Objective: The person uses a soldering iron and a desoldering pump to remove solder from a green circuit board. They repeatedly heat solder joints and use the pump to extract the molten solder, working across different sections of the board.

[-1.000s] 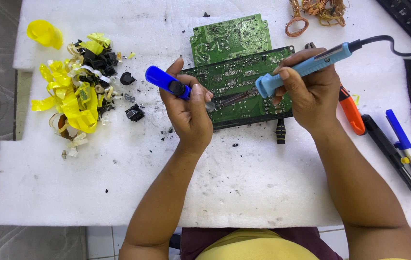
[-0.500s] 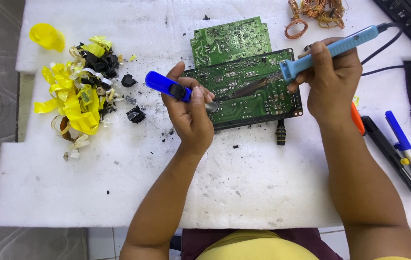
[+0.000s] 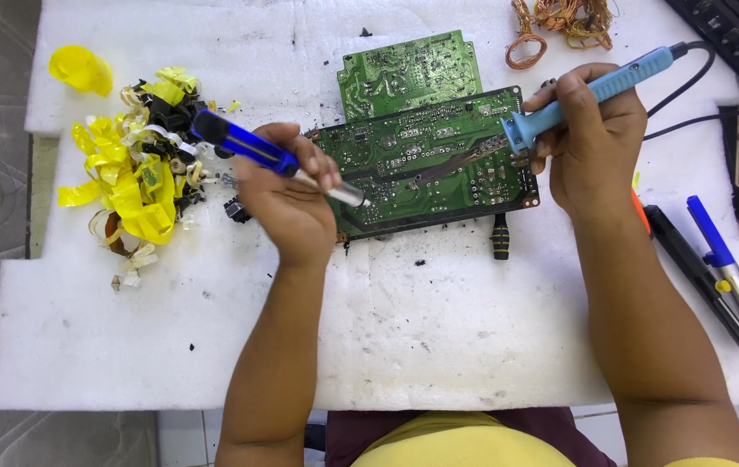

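My right hand (image 3: 590,143) grips the soldering iron (image 3: 560,102), tip toward eight o'clock on the circuit board (image 3: 426,164); my left hand (image 3: 287,203) pinches a blue desoldering pump (image 3: 257,154), nozzle toward four.

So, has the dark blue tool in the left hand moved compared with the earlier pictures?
Yes. The dark blue tool has swung round: its metal tip now rests on the lower green circuit board, and its handle points toward the yellow scraps.

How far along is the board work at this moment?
Done: a pile of yellow tape and pulled parts lies left of the boards. In hand: the right hand holds a soldering iron to the front board; the left hand holds a blue tool at its edge. Left: both boards, including the rear board, remain on the pad.
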